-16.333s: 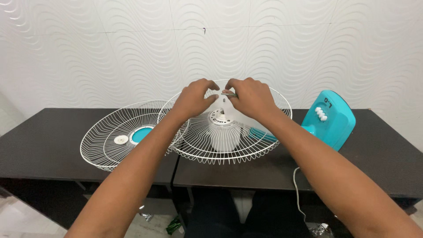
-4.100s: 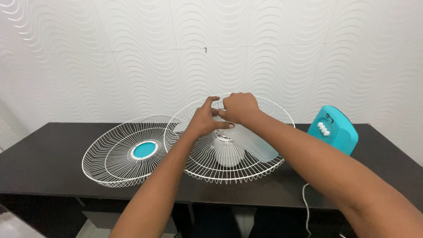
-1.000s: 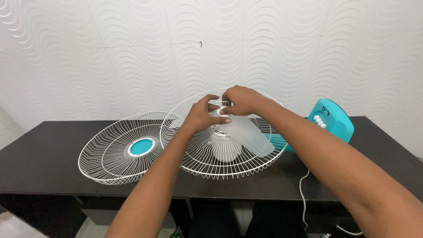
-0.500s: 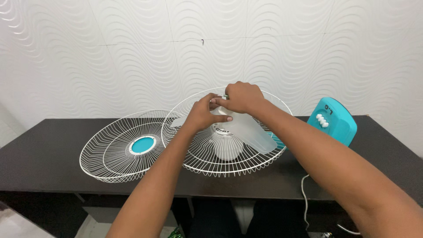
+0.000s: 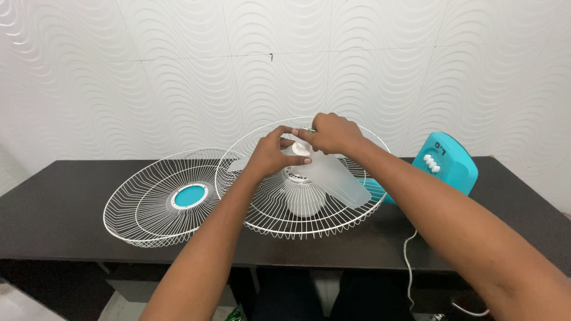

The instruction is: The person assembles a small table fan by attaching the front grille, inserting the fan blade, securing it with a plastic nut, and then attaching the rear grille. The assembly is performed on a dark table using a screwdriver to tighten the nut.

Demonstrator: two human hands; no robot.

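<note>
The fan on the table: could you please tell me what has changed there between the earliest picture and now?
A translucent fan blade has come onto the hub inside the rear grille. The left hand now rests on that hub, while the right hand still pinches a small part above it. The front grille and teal base stayed put.

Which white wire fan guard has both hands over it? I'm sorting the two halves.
The right-hand white wire guard, holding the translucent blade; left hand, right hand. The other has a teal centre.

White wavy wall (image 5: 178,71), black table (image 5: 59,202)
</note>
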